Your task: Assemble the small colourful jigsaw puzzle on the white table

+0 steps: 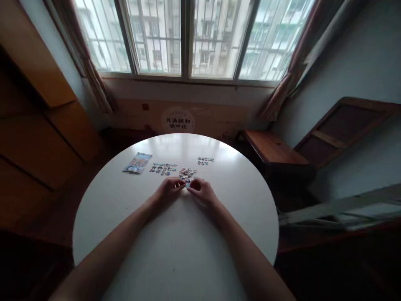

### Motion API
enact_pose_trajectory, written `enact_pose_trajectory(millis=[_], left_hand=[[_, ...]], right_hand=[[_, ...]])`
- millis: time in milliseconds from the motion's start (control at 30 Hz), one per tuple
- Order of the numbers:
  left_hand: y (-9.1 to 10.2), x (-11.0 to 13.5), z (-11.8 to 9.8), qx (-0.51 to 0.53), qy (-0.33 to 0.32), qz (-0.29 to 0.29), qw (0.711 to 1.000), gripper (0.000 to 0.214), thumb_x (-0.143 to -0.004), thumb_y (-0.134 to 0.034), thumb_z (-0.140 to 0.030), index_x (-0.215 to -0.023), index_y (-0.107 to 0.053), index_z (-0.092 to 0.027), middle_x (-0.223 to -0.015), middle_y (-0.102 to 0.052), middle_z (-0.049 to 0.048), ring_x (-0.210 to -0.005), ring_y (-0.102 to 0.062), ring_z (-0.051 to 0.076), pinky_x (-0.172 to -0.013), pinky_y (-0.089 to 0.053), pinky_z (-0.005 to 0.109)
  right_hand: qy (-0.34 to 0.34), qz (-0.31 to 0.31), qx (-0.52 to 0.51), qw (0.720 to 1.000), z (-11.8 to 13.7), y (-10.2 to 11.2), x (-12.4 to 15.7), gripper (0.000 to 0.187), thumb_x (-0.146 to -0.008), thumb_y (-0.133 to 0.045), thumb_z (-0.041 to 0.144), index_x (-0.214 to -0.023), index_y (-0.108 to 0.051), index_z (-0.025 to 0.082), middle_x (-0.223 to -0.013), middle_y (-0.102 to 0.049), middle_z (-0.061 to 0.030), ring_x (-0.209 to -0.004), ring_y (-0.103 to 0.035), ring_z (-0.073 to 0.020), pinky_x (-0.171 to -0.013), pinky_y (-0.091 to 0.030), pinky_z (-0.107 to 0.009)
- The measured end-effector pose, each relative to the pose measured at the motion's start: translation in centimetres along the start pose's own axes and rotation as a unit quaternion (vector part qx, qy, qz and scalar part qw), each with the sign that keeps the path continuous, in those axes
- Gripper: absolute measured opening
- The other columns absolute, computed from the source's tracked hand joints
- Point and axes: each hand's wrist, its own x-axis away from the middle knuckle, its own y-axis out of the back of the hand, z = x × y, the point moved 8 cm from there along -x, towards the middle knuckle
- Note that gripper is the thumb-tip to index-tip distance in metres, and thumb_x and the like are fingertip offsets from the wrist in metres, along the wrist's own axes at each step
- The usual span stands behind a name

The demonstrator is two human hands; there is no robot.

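My left hand [170, 189] and my right hand [202, 190] meet near the middle of a white round table. Between their fingertips is a small light-blue jigsaw puzzle piece [187, 185], pinched from both sides. Just beyond the fingers lies a loose heap of puzzle pieces [188, 172], its near edge partly hidden by my hands. To the left of the heap, several puzzle pieces [163, 168] are spread in rows. A smaller group of puzzle pieces [205, 160] lies farther back on the right.
A colourful picture sheet or packet [138, 162] lies at the table's left. The white table [175, 251] has a rounded edge. Behind it stand a printed box or panel [219, 113] and a barred window [184, 37]. A wooden bench or low table [275, 146] is at the right.
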Motion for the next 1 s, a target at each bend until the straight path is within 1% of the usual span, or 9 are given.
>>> enact_pose_trajectory(millis=[433,667,1000], left_hand=[[-0.07,0.05,0.41,0.009,0.017,0.007,1.000,0.018,-0.081,-0.057,-0.027,-0.079,-0.069,-0.013,-0.071,-0.066,0.0029,-0.056,-0.051,0.008,-0.054,-0.040,0.019],[-0.07,0.05,0.41,0.010,0.020,0.008,1.000,0.019,-0.081,-0.057,-0.028,-0.078,-0.069,-0.013,-0.071,-0.066,0.0031,-0.056,-0.051,0.008,-0.054,-0.040,0.019],[-0.11,0.05,0.39,0.010,0.017,0.009,1.000,0.019,-0.082,-0.056,-0.028,-0.078,-0.068,-0.013,-0.071,-0.066,0.0030,-0.056,-0.051,0.008,-0.054,-0.040,0.019]], right_hand=[[-0.002,-0.006,-0.015,1.000,0.28,0.18,0.19,0.014,-0.071,-0.062,0.029,-0.073,-0.060,0.015,-0.065,-0.059,-0.0004,-0.060,-0.051,-0.0111,-0.057,-0.040,-0.022],[0.002,-0.006,-0.014,1.000,-0.16,0.00,0.17,0.015,-0.072,-0.062,0.030,-0.075,-0.061,0.015,-0.068,-0.060,-0.0008,-0.060,-0.051,-0.0109,-0.058,-0.041,-0.022],[-0.003,-0.005,-0.009,1.000,0.00,-0.06,0.17,0.014,-0.073,-0.061,0.029,-0.074,-0.060,0.015,-0.066,-0.059,-0.0003,-0.059,-0.051,-0.0107,-0.057,-0.040,-0.022]])
